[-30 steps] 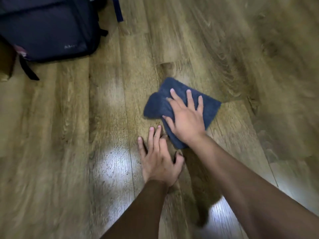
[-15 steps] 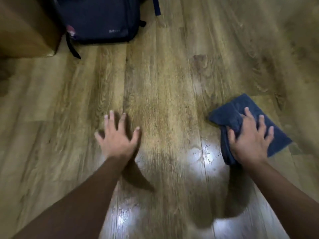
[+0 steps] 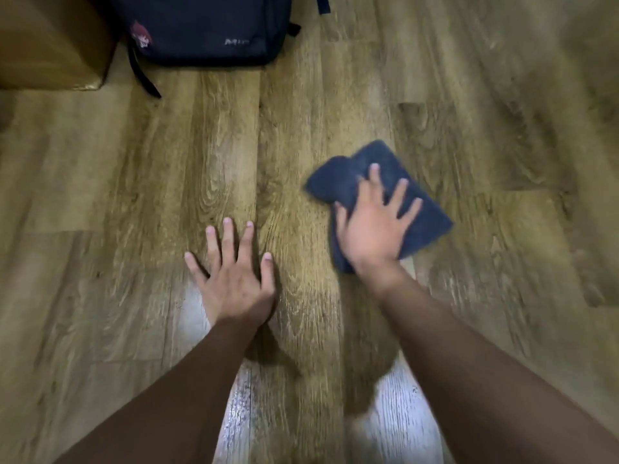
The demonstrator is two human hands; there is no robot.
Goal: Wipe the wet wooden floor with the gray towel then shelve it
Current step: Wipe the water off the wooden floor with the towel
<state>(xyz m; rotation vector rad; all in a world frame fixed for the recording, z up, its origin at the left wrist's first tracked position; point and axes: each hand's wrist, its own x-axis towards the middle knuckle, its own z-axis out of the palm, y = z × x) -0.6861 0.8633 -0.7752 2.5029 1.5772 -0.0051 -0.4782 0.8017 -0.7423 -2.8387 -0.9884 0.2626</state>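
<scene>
Since earlier, we are sliding the towel (image 3: 425,219) leftward | right hand (image 3: 371,229) is pressing it, fingers spread | left hand (image 3: 232,279) is resting flat, splayed, on the floor (image 3: 502,162).

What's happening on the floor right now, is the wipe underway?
Yes. The person's right hand presses flat, fingers spread, on the folded gray towel against the wooden floor. The left hand rests flat on the bare boards beside it, apparently as a brace. Shiny patches near the arms may be wet or just glare. A dark backpack lies at the top. No shelf is in view, so shelving has not begun.
</scene>
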